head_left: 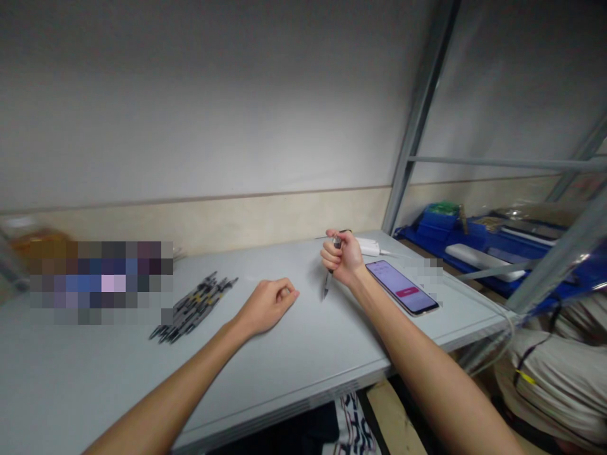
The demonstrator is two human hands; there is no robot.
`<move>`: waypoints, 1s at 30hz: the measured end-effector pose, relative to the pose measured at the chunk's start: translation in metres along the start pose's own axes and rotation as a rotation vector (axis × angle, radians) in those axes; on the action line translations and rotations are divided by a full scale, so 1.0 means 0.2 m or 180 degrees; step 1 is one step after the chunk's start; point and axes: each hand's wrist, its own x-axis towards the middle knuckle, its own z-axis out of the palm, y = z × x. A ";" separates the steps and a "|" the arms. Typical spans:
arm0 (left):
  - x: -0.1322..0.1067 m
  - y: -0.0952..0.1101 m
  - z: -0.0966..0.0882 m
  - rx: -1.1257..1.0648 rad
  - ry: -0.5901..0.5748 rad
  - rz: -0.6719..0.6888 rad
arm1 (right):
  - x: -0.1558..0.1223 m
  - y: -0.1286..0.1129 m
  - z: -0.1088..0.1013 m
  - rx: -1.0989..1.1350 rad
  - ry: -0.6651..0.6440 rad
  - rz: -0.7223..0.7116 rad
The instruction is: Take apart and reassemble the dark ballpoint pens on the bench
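Note:
My right hand is raised a little above the table, its fingers wrapped round a pen. The pen's pointed end sticks out below the fist, angled down towards the tabletop. My left hand rests on the table with its fingers curled in, and nothing shows in it. To the left of that hand lies a loose bundle of pens, grey and black with some yellow marks. A smartphone with a lit screen lies flat beside my right wrist.
The grey tabletop runs up to the wall. A white charger with a cable sits behind my right hand. Blurred-out items stand at the left. Past the metal post are blue trays and a white bar-shaped object.

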 end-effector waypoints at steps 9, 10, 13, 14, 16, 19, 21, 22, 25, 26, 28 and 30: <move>-0.01 0.00 0.00 0.0040 -0.0002 -0.0015 | 0.01 0.00 0.01 -0.0029 0.0256 0.0055; -0.01 0.00 0.00 0.0039 -0.0006 -0.0019 | 0.00 0.00 0.01 -0.0040 0.0293 0.0034; -0.01 0.00 0.00 0.0044 -0.0010 -0.0005 | 0.00 -0.01 0.01 -0.0043 0.0284 -0.0002; -0.01 0.00 0.00 0.0049 -0.0014 0.0001 | 0.00 -0.01 0.01 -0.0056 0.0266 -0.0003; -0.01 0.00 0.00 0.0064 -0.0032 0.0009 | -0.01 -0.01 0.02 -0.0113 0.0229 -0.0027; -0.01 0.00 0.00 0.0104 -0.0064 0.0035 | 0.00 -0.01 0.02 -0.0268 0.0160 -0.0120; -0.01 0.00 0.00 0.0150 -0.0069 0.0077 | 0.00 0.00 0.03 -0.0381 0.0146 -0.0193; -0.01 0.00 0.00 0.0179 -0.0064 0.0098 | 0.00 0.00 0.03 -0.0435 0.0157 -0.0230; -0.01 -0.01 0.00 0.0317 -0.0053 0.0169 | 0.01 0.02 0.04 -0.0647 0.0255 -0.0352; -0.01 -0.01 0.00 0.0386 -0.0051 0.0198 | 0.02 0.03 0.04 -0.0760 0.0294 -0.0386; 0.00 -0.02 0.00 0.0533 -0.0057 0.0267 | 0.03 0.05 0.04 -0.1081 0.0373 -0.0454; 0.00 -0.01 -0.01 0.0649 -0.0082 0.0339 | 0.03 0.07 0.04 -0.1607 0.0502 -0.0545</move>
